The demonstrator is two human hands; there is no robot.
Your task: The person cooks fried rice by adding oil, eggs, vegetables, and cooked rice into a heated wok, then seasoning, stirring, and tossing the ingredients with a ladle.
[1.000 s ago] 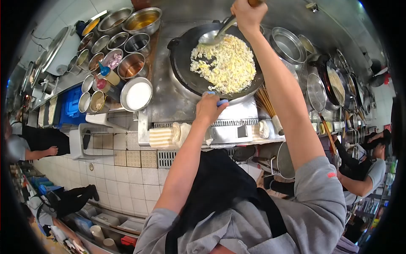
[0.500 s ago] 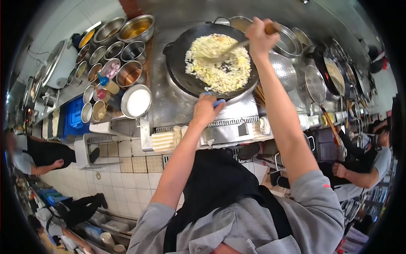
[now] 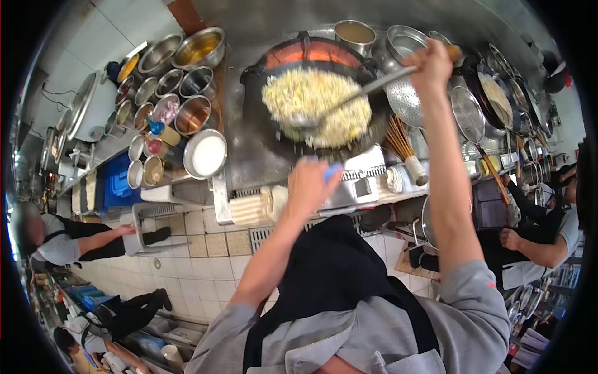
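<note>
My left hand (image 3: 310, 186) is closed on the near edge of a black wok (image 3: 379, 128), with a blue cloth (image 3: 333, 171) in its grip. The wok sits tilted and pulled toward me, off the glowing red burner (image 3: 314, 55). Fried rice with yellow egg bits (image 3: 324, 93) is heaped in it, some grains blurred in motion near the front rim. Wrapped round the wooden-ended handle of a long metal ladle (image 3: 381, 81), my right hand (image 3: 431, 67) is up at the right. The ladle's bowl is in the rice at the left.
At left stand several metal bowls (image 3: 198, 50), sauce bottles and a bowl of white granules (image 3: 206, 154). A bamboo brush (image 3: 405, 153), a perforated strainer (image 3: 405, 103) and a liquid-filled pot (image 3: 355, 36) are around the wok. A co-worker (image 3: 542, 249) is at right, others at left.
The wok has come toward me and tilted, baring the red burner behind it. My right hand has moved right with the ladle, and the rice has shifted into a heap.
</note>
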